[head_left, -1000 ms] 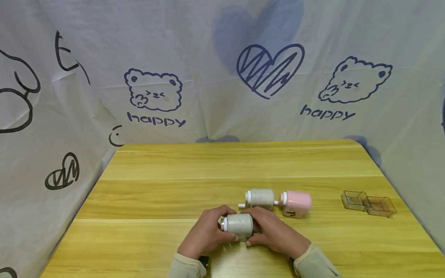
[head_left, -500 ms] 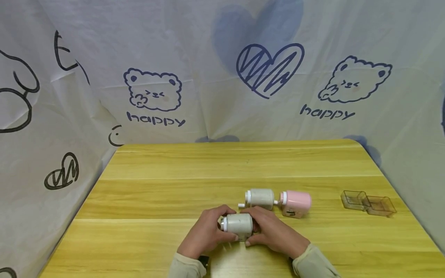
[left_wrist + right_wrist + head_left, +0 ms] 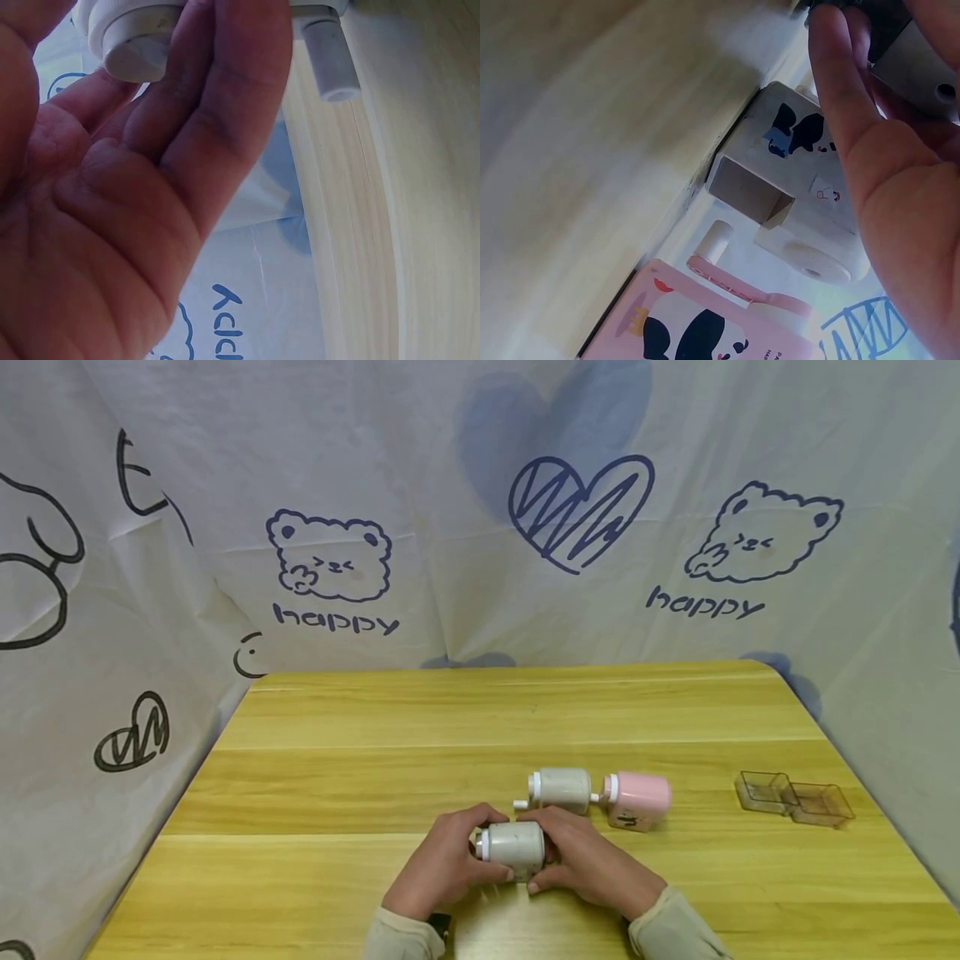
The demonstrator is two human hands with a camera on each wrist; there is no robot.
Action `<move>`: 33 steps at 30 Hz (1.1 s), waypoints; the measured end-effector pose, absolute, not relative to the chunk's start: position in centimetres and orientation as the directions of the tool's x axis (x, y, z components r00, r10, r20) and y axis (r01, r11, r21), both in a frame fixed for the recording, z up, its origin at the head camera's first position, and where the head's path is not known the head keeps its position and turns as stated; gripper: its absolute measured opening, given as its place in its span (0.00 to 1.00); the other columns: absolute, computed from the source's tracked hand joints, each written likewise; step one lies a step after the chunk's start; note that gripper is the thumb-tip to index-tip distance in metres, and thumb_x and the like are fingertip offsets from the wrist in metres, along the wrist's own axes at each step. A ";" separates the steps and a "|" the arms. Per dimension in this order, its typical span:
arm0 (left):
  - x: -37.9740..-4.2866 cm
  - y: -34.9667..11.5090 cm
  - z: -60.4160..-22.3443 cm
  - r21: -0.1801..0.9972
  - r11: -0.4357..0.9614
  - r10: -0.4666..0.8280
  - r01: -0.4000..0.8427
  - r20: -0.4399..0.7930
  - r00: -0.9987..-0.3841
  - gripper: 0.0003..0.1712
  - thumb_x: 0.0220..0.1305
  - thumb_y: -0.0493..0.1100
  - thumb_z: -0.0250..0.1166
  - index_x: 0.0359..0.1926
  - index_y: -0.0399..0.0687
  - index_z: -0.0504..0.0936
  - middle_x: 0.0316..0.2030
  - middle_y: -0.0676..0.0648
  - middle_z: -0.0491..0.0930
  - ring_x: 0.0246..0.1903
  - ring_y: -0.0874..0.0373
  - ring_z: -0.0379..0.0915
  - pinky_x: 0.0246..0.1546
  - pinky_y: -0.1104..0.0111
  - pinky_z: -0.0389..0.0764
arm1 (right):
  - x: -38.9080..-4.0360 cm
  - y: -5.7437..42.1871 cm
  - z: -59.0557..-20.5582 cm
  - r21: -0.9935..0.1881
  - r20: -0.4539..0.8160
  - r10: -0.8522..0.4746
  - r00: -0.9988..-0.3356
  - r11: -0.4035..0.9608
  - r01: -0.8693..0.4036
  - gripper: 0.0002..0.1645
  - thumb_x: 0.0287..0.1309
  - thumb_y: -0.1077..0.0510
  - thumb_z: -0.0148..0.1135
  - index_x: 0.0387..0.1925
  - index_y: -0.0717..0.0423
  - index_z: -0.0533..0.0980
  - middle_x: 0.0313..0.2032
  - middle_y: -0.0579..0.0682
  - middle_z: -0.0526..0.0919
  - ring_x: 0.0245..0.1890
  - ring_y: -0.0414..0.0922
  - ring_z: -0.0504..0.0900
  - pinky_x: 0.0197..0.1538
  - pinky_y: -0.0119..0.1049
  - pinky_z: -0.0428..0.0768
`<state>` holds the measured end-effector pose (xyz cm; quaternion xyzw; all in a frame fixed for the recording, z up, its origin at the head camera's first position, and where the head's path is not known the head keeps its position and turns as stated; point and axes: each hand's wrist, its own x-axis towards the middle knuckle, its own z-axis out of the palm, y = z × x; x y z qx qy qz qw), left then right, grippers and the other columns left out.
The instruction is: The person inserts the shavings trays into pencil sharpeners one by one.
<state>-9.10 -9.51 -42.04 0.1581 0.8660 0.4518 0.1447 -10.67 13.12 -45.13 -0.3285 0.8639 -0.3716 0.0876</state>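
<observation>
Left hand (image 3: pixel 450 860) and right hand (image 3: pixel 581 860) grip a grey sharpener (image 3: pixel 517 845), lower centre of the head view.
Thumbs and curled fingers clamp its ends, some fingertips hidden; the right hand partly covers a second grey sharpener (image 3: pixel 564 787); the left wrist view's top edge crops a white knob (image 3: pixel 136 46).

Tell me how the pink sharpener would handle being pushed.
The pink sharpener looks stiff, given its crisp moulded sides. Its boxy shape should make it slide rather than roll. Pushed left, its crank might catch the adjacent grey sharpener.
</observation>
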 end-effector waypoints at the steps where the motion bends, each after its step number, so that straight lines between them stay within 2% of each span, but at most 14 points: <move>1: -9.1 -9.5 -42.0 0.829 0.540 0.405 0.144 -0.106 -0.908 0.25 0.47 0.46 0.76 0.48 0.55 0.78 0.38 0.56 0.78 0.29 0.61 0.73 0.31 0.67 0.76 | -10.7 13.1 -45.1 -0.701 0.091 -0.632 -0.770 0.508 -0.500 0.44 0.40 0.44 0.74 0.59 0.54 0.69 0.53 0.45 0.74 0.46 0.40 0.72 0.47 0.37 0.73; 9: -9.1 -9.5 -42.0 0.822 0.544 0.409 0.169 -0.083 -0.909 0.24 0.47 0.46 0.75 0.47 0.53 0.77 0.37 0.56 0.77 0.30 0.61 0.73 0.31 0.66 0.76 | -10.6 13.4 -45.0 -0.756 0.043 -0.628 -0.777 0.488 -0.436 0.48 0.42 0.45 0.74 0.64 0.56 0.65 0.56 0.48 0.73 0.46 0.40 0.74 0.46 0.36 0.76; 13: -9.2 -9.9 -42.0 0.802 0.568 0.383 0.185 -0.059 -0.922 0.26 0.48 0.47 0.75 0.49 0.52 0.77 0.39 0.55 0.77 0.33 0.61 0.73 0.33 0.66 0.75 | -10.5 13.7 -44.8 -0.821 -0.001 -0.633 -0.774 0.442 -0.361 0.51 0.43 0.49 0.75 0.67 0.60 0.62 0.51 0.50 0.75 0.42 0.42 0.77 0.44 0.34 0.78; 18: -9.5 -10.8 -42.2 0.781 0.593 0.324 0.195 -0.009 -0.946 0.29 0.51 0.47 0.73 0.53 0.46 0.76 0.43 0.51 0.77 0.36 0.59 0.72 0.36 0.64 0.75 | -10.5 14.3 -44.8 -0.846 -0.035 -0.646 -0.762 0.426 -0.322 0.52 0.45 0.47 0.74 0.68 0.57 0.59 0.50 0.51 0.74 0.43 0.44 0.77 0.46 0.35 0.77; 27: -10.0 -11.5 -42.9 0.784 0.601 0.196 0.155 0.044 -0.980 0.29 0.58 0.42 0.68 0.60 0.42 0.71 0.48 0.46 0.75 0.38 0.56 0.70 0.37 0.66 0.75 | -10.6 16.9 -44.6 -0.878 -0.070 -0.665 -0.743 0.395 -0.271 0.35 0.51 0.44 0.70 0.59 0.52 0.72 0.47 0.47 0.78 0.39 0.44 0.77 0.41 0.36 0.77; 33: -10.3 -11.4 -43.6 0.780 0.599 0.163 0.178 0.099 -0.982 0.30 0.60 0.39 0.66 0.62 0.38 0.68 0.50 0.42 0.74 0.40 0.56 0.71 0.40 0.65 0.76 | -10.6 17.9 -43.9 -0.888 -0.077 -0.677 -0.732 0.380 -0.258 0.32 0.53 0.45 0.68 0.58 0.50 0.72 0.45 0.48 0.79 0.37 0.43 0.77 0.38 0.36 0.77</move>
